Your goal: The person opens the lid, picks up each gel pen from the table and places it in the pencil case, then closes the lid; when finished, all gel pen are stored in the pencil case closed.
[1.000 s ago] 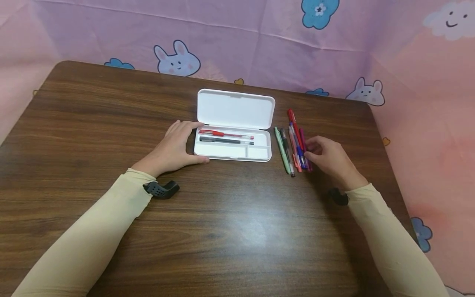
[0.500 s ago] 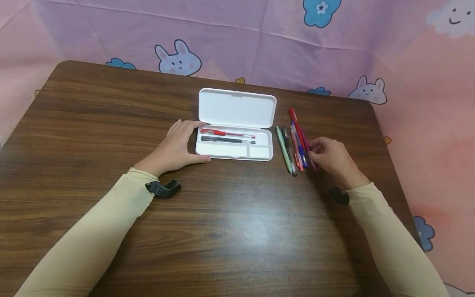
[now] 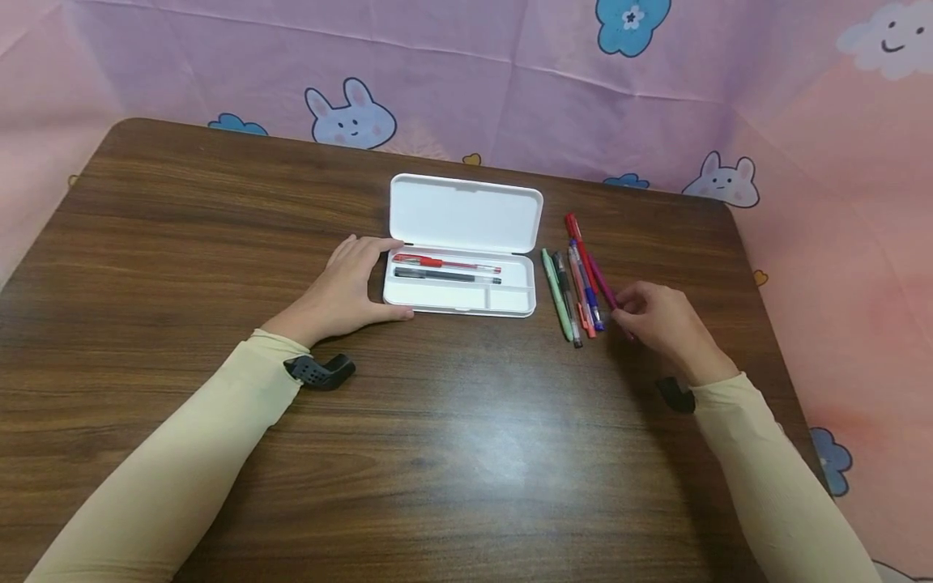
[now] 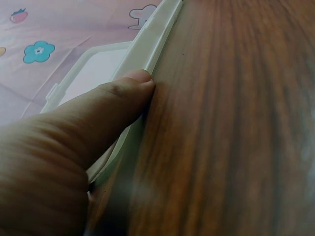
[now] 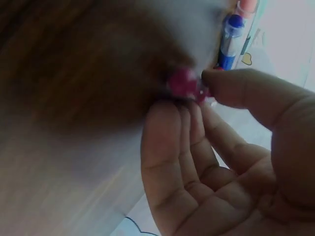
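Observation:
In the head view a white pencil case [image 3: 445,298] lies with its lid raised at the back. A red pen [image 3: 437,261] and a black pen [image 3: 437,276] are in its long compartment. My left hand [image 3: 338,291] spans the left end, a finger at the hinge side; in the left wrist view the thumb [image 4: 123,91] presses the front wall. My right hand [image 3: 662,322], right of the loose pens, pinches the near end of a magenta pen [image 3: 605,285] between thumb and fingers. The right wrist view shows that magenta end [image 5: 182,83] at the fingertips.
Beside the case lie a green pen [image 3: 557,295], a black-capped clear pen [image 3: 563,279], a salmon pen [image 3: 581,293], a blue pen [image 3: 590,295] and a red pen [image 3: 577,239], close together. A patterned cloth [image 3: 452,73] hangs behind the wooden table [image 3: 408,453].
My right hand has moved right and toward me, and the near end of the magenta pen has swung away from the other pens with it. The left hand stays on the case.

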A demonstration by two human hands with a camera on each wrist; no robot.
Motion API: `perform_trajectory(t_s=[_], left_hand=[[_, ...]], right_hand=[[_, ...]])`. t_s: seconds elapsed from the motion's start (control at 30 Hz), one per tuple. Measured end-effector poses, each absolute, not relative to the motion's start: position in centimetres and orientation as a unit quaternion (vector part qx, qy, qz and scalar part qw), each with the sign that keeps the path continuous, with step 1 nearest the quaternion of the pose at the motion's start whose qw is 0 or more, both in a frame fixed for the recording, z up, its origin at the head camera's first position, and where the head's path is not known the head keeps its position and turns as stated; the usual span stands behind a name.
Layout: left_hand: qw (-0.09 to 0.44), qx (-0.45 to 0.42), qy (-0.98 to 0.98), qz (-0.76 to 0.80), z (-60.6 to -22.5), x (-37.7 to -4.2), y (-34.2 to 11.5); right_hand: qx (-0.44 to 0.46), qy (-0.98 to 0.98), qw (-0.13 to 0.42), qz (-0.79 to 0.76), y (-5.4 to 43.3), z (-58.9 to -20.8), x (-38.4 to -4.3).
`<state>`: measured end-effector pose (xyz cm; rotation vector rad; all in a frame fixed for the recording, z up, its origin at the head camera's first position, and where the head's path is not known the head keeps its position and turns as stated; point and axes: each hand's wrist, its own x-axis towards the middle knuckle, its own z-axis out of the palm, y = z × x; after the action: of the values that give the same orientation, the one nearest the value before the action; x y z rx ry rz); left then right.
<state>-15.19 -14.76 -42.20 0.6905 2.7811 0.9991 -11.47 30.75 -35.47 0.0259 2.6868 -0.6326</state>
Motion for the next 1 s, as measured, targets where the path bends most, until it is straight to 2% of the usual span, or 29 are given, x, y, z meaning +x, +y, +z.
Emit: perform_trajectory(t_s=[0.2, 0.33, 0.43, 0.57, 0.73, 1.0], left_hand=[[0.053, 0.227, 0.914, 0.332, -42.2, -15.0, -14.7], [0.05, 0.23, 0.913, 0.333, -42.3, -15.0, -14.6], [0.051, 0.229, 0.913, 0.334, -42.2, -15.0, -14.6], [0.051, 0.226, 0.915, 0.331, -42.2, -15.1, -14.9], [0.053, 0.225, 0.916, 0.329, -42.1, -15.3, -15.0], [0.061, 0.223, 0.916, 0.326, -42.1, -15.2, -14.9]], right_hand=[[-0.007, 0.966, 0.14, -0.217, 31.6, -35.9, -11.4], [-0.021, 0.975, 0.079, -0.208, 31.8, -36.0, -11.4], [-0.049, 0.976, 0.024, -0.211, 30.5, -35.5, -11.6], [-0.105, 0.973, -0.019, -0.205, 26.8, -34.4, -12.5], [-0.186, 0.966, -0.023, -0.176, 21.3, -33.6, -14.1], [-0.304, 0.944, 0.008, -0.126, 14.8, -34.8, -15.6]])
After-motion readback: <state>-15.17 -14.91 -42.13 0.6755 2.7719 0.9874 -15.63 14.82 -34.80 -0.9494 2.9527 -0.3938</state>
